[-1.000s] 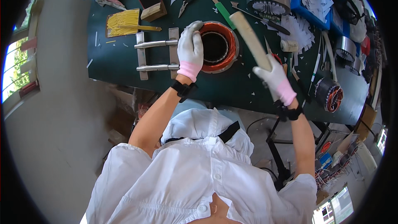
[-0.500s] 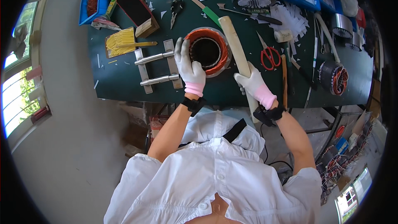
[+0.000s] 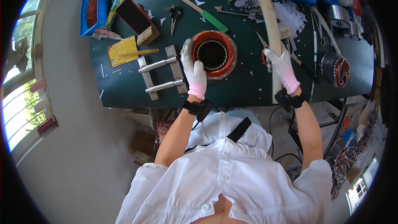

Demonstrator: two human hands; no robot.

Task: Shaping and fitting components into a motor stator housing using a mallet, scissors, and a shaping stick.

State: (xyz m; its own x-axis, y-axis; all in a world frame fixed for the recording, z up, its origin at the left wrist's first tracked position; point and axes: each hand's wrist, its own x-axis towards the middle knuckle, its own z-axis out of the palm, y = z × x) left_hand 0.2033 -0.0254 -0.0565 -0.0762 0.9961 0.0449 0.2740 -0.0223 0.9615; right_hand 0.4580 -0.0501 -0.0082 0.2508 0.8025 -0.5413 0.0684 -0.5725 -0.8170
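A: What has changed in half a second?
B: The right hand (image 3: pixel 282 67), closed around the long pale stick (image 3: pixel 269 25), has swung it upright, away from the copper-wound stator (image 3: pixel 212 54).
A: And the stator?
B: Mid-bench; the left hand (image 3: pixel 194 71) rests on its nine-o'clock rim, fingers loosely curled, steadying it. Scissors (image 3: pixel 263 49) lie at three o'clock.

Green bench (image 3: pixel 124 91) carries stator (image 3: pixel 213 54), pliers (image 3: pixel 175 14), perhaps paper scraps.
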